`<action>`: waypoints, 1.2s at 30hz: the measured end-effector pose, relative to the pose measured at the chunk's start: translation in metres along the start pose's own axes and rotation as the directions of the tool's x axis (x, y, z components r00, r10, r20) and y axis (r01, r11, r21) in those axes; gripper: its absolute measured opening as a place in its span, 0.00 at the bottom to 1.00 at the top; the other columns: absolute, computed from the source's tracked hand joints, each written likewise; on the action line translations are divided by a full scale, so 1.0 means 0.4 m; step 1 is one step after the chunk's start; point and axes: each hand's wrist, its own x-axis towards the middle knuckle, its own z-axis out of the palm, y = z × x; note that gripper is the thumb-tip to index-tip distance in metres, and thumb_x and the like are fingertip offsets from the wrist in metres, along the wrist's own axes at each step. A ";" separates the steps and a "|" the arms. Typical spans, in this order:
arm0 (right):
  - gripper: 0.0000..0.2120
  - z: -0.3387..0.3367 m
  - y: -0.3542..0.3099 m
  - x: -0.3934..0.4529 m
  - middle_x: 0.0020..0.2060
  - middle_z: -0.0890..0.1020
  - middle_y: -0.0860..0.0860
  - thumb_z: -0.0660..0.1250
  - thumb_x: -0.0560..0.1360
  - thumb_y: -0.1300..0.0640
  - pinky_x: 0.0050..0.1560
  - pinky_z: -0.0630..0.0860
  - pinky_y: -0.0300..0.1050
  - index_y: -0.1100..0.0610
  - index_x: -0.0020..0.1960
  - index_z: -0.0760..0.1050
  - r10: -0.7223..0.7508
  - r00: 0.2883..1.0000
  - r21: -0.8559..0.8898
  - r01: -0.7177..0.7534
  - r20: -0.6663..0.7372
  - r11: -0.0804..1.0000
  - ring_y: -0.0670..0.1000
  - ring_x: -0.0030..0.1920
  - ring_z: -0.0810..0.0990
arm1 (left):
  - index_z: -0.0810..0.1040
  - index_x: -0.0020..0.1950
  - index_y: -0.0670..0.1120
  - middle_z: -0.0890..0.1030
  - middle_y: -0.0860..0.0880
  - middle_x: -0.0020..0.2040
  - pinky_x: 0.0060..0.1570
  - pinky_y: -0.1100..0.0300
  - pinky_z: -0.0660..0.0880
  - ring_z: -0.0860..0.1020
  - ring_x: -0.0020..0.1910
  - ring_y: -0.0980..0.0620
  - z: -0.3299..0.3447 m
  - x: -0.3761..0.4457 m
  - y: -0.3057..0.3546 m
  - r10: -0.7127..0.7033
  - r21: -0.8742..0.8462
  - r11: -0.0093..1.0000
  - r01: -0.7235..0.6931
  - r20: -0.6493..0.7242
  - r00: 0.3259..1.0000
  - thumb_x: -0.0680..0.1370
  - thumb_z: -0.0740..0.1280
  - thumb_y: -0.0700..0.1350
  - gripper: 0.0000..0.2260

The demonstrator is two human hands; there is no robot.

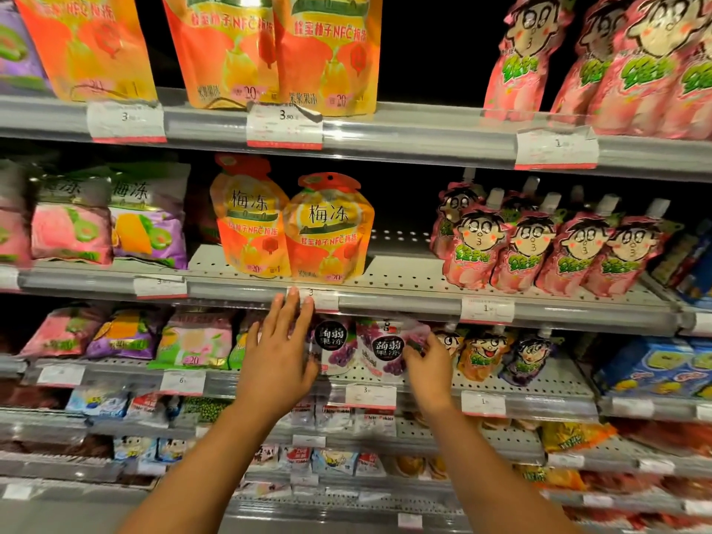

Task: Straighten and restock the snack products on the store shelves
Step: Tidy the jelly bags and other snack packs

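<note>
Right hand (427, 364) pinches the soft, light, likely slippery grape jelly pouch (389, 350) on the third shelf (520, 383) by its top edge, left hand (279, 360) fingers straight beside it.

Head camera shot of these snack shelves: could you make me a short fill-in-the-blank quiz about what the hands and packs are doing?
1. The right hand pinches a ____ jelly pouch.
2. The left hand is ____, fingers straight, reaching up over the shelf rail.
3. On the middle shelf, ____ orange pouches stand side by side.
4. The pink cartoon pouches stand to the ____ of the orange ones.

Missing words: grape; open; two; right
</note>
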 end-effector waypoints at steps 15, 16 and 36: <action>0.13 0.074 0.140 -0.068 0.45 0.82 0.48 0.71 0.77 0.44 0.43 0.77 0.47 0.53 0.50 0.76 0.001 0.999 -0.229 0.008 0.038 0.973 0.51 0.46 0.80 | 0.45 0.83 0.51 0.41 0.48 0.84 0.74 0.36 0.63 0.42 0.82 0.44 0.017 0.002 0.013 -0.029 -0.023 0.999 0.028 -0.033 0.999 0.75 0.69 0.55 0.45; 0.13 0.077 0.128 -0.056 0.43 0.82 0.48 0.70 0.78 0.44 0.44 0.78 0.48 0.54 0.47 0.77 0.005 0.998 -0.280 0.013 0.064 0.960 0.51 0.44 0.81 | 0.45 0.83 0.51 0.42 0.47 0.84 0.73 0.36 0.63 0.43 0.82 0.44 0.017 0.002 0.011 -0.022 -0.018 1.000 0.022 -0.035 0.999 0.75 0.69 0.55 0.45; 0.06 0.044 0.084 -0.026 0.36 0.81 0.47 0.69 0.78 0.52 0.38 0.79 0.45 0.52 0.44 0.79 0.001 0.991 -0.425 0.058 0.137 0.904 0.50 0.40 0.82 | 0.42 0.83 0.52 0.39 0.49 0.83 0.75 0.37 0.60 0.41 0.82 0.45 0.013 -0.001 0.005 -0.022 0.011 1.000 0.022 -0.011 1.000 0.76 0.69 0.55 0.45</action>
